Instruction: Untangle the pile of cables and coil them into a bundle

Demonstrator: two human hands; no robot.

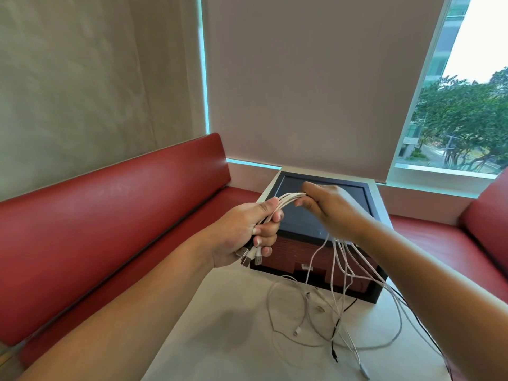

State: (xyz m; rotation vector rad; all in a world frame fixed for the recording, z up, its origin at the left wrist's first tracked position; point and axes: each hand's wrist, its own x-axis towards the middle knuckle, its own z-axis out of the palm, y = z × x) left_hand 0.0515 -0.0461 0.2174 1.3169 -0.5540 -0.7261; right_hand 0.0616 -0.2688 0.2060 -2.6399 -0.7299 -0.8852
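1. Box (291, 251): dark top, brick-pattern side, standing on the white table (220, 339); contents not visible.
2. Cables (288, 198): one bunch stretched between both hands above the box; loose ends trail onto the table.
3. Left hand (244, 232) clenched round the plug ends; right hand (330, 210) grasping the bunch further along.
4. Red bench (110, 215), drawn blind (316, 78), window (467, 119).

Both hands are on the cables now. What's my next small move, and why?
Probably slide the right hand along the cables, away from the left hand, which grips the plug ends. The tails hang loose and crossed onto the table, so combing them straight comes before coiling.
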